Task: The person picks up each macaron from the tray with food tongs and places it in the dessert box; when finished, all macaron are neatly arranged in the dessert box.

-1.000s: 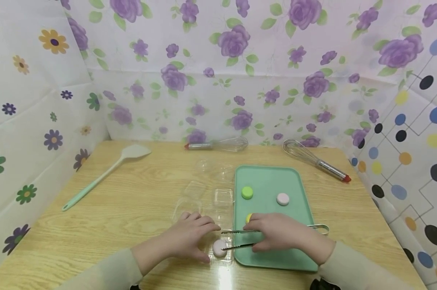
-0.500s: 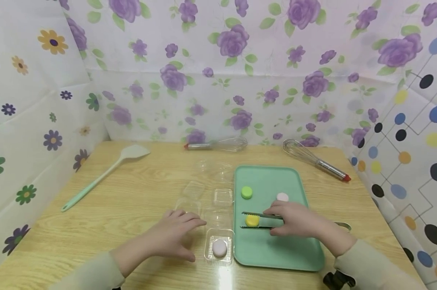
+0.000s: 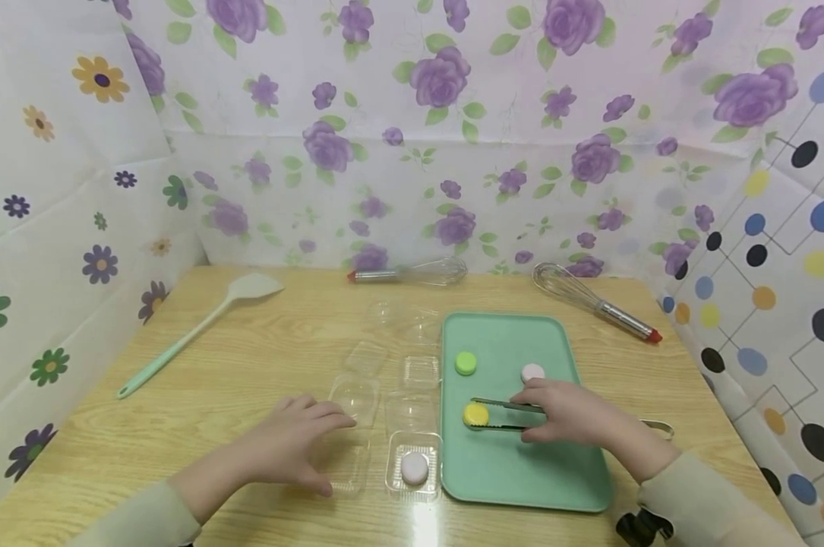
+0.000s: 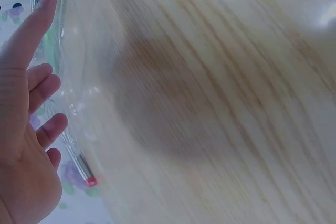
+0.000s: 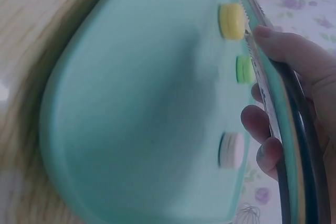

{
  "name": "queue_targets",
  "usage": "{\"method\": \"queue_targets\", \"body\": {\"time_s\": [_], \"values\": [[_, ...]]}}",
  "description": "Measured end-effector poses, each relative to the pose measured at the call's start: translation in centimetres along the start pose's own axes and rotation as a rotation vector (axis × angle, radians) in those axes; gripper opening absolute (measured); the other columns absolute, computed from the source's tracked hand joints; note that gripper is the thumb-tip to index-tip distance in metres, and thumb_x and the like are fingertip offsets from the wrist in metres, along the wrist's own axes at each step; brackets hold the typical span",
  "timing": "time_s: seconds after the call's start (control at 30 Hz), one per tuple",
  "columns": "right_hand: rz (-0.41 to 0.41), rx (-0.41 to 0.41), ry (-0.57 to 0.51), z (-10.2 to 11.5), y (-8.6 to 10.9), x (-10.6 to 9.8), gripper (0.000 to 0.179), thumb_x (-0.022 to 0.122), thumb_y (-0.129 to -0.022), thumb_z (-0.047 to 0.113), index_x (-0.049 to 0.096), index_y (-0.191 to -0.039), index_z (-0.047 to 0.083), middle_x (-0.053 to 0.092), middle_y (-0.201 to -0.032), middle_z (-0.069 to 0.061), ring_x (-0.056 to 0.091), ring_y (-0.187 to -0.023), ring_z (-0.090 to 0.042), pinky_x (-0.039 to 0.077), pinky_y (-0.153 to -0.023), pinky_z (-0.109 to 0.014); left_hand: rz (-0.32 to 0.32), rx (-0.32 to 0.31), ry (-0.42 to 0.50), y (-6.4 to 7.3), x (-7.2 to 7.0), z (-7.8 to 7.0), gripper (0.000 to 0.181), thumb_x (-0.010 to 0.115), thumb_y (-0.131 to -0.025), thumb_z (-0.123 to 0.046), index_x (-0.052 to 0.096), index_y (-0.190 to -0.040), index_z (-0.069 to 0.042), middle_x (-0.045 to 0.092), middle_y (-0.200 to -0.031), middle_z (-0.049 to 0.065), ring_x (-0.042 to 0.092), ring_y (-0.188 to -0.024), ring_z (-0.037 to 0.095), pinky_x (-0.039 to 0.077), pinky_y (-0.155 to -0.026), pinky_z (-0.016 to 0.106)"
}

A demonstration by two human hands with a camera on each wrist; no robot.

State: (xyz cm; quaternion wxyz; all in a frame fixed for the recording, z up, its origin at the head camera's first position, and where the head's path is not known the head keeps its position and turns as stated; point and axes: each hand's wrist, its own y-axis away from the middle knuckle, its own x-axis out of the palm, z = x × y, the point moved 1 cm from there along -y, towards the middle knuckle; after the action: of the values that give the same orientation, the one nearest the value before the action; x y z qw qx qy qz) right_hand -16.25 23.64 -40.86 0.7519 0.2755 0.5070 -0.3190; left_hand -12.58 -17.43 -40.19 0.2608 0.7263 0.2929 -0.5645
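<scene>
My right hand (image 3: 569, 414) holds metal tongs (image 3: 514, 428) over the green tray (image 3: 521, 482). The tong tips stand apart, one at each side of a yellow macaron (image 3: 476, 415). In the right wrist view, thumb and fingers press the tongs' arms from both sides, close to that macaron (image 5: 232, 21). A pale pink macaron (image 3: 415, 469) lies inside a small clear plastic box (image 3: 393, 479) left of the tray. Further left, my left hand (image 3: 285, 448) hovers with loosely spread fingers and nothing in it, overlapping a clear plastic piece (image 3: 353, 471).
Also on the tray are a green macaron (image 3: 465, 363) and another pink macaron (image 3: 532, 372). Several clear plastic boxes (image 3: 421, 371) line its left side. Two whisks, one at the back (image 3: 412, 272) and one at right (image 3: 599, 304), and a pale green spatula (image 3: 200, 330) lie around.
The tongs have left the pink macaron in the clear box and moved right, to the yellow macaron on the tray. My left hand has drawn away leftward from the box.
</scene>
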Motion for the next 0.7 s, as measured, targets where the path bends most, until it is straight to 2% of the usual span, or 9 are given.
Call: {"method": "queue_targets", "body": {"time_s": [0.2,0.47,0.7], "values": [[-0.005,-0.013,0.028,-0.25,-0.01,0.40,0.045,0.076,-0.076,0.034,0.067,-0.111,0.008,0.061,-0.103,0.002,0.058,-0.089,-0.012,0.050,-0.073,-0.033,0.015,0.002,0.009,0.64,0.25,0.71,0.084,0.079,-0.058,-0.057,0.054,-0.129,-0.019,0.053,-0.125,-0.007,0.042,-0.103,0.016,0.034,-0.086,0.042],[-0.030,-0.039,0.039,-0.32,0.08,0.63,0.040,0.076,-0.077,0.032,0.067,-0.109,0.008,0.062,-0.102,0.002,0.058,-0.090,-0.011,0.051,-0.074,-0.033,0.006,0.014,-0.015,0.93,0.60,0.96,0.083,0.080,-0.058,-0.054,0.055,-0.128,-0.018,0.053,-0.123,-0.008,0.042,-0.101,0.015,0.034,-0.083,0.040],[-0.040,-0.041,0.014,-0.17,-0.16,0.28,0.039,0.074,-0.079,0.031,0.066,-0.112,0.010,0.057,-0.095,0.005,0.051,-0.075,-0.007,0.046,-0.064,-0.027,0.001,0.005,-0.034,1.06,0.71,1.10,0.081,0.081,-0.058,-0.051,0.055,-0.127,-0.018,0.054,-0.119,-0.008,0.043,-0.101,0.016,0.035,-0.083,0.040]]}}
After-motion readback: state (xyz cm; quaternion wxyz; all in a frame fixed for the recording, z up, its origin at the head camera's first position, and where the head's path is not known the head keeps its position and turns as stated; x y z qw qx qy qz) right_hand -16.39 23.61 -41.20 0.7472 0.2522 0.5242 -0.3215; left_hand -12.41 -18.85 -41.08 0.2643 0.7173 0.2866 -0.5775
